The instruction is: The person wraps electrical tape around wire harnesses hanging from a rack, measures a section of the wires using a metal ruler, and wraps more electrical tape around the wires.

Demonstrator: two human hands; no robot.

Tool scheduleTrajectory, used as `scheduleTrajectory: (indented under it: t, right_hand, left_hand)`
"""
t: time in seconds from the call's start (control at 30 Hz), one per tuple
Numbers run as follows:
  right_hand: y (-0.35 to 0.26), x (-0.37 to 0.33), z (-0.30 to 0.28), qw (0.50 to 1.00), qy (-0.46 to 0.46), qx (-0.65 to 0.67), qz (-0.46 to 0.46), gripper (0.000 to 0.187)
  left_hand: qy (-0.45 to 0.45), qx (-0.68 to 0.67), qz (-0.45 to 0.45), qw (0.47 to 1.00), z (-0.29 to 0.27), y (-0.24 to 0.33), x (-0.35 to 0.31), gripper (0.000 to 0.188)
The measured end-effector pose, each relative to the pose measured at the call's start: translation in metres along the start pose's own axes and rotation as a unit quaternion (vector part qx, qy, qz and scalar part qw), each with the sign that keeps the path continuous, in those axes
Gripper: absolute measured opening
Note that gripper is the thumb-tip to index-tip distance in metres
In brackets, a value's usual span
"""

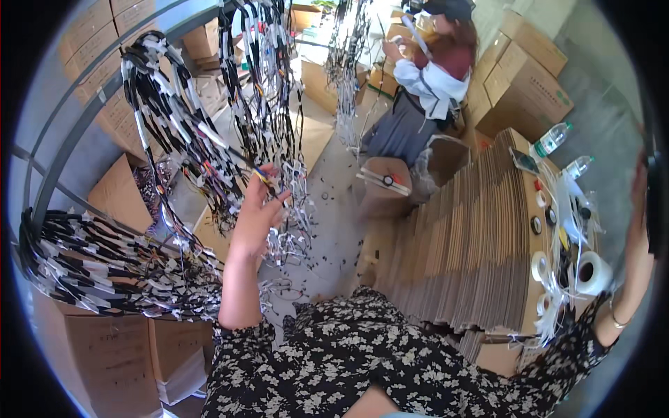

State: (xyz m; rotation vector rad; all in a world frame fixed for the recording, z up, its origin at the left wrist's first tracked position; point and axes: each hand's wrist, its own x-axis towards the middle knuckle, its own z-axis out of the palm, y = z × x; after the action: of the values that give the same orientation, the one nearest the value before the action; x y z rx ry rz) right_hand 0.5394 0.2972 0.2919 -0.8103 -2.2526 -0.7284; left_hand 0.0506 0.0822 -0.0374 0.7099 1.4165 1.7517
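My left hand is raised among hanging wire harnesses. Its thumb and fingers close around the end of one black-and-white wrapped wire harness, where blue and yellow wires show at the fingertips. That harness slants down to the hand from a thick bunch of harnesses hung over a metal rail. White connectors dangle just beyond my fingers. Far to the right, my right hand is lifted at the picture's rim beside a dark object. Blur and the rim hide its fingers.
Another bunch of harnesses lies across the left, above cardboard boxes. Flattened cartons are stacked on the right, with tape rolls and bottles beyond. A person stands ahead near a round-topped stool.
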Motion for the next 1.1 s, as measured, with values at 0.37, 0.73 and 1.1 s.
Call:
scheduleTrajectory:
  t: [0.37, 0.73, 1.1]
  right_hand:
    - [-0.291, -0.044, 0.209, 0.772, -0.256, 0.568, -0.129, 0.028]
    - [-0.359, -0.119, 0.250, 0.478, -0.374, 0.789, 0.096, 0.043]
    - [-0.329, -0.098, 0.252, 0.545, -0.391, 0.728, 0.143, 0.021]
  left_hand:
    - [-0.074, -0.198, 0.042, 0.976, 0.016, 0.006, -0.039, 0.079]
    - [0.019, -0.111, 0.086, 0.990, 0.058, 0.010, -0.047, 0.081]
    - [0.200, 0.397, 0.161, 0.881, 0.043, 0.004, -0.036, 0.055]
